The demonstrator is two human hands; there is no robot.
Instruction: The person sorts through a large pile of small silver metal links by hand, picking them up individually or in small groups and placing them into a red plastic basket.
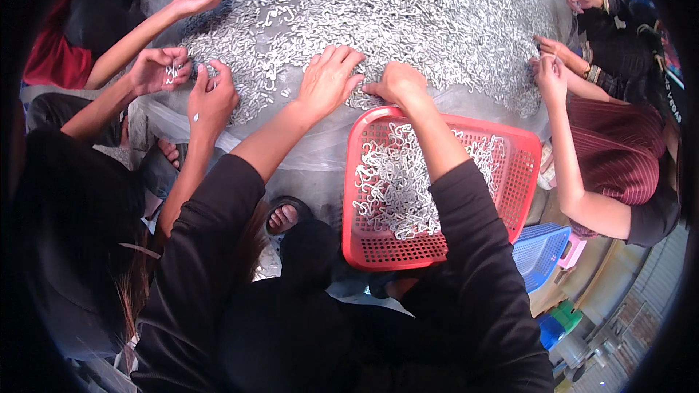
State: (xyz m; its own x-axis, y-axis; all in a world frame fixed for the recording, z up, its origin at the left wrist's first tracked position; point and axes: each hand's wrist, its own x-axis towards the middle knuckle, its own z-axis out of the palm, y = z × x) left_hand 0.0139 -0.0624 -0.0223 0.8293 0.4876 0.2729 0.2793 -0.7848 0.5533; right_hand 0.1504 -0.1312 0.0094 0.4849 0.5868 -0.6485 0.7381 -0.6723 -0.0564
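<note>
A wide heap of small whitish-grey S-shaped hooks (408,14) covers the plastic sheet in front of me. My left hand (329,81) lies palm down at the heap's near edge, its fingers stretched out over the hooks. Beside it on the right, my right hand (399,86) is closed, knuckles up, with its thumb pointing left toward the other hand. Whatever its curled fingers hold is hidden. Under my right forearm stands a red plastic basket (351,204) with holed walls, and many more hooks (397,175) lie loose inside it.
At the left, co-workers' hands (164,71) hold hooks over the heap. More co-workers' hands (551,76) reach in from the right. A blue basket (540,255) stands behind the red one at lower right. Clear plastic sheeting (306,142) spreads along the near side.
</note>
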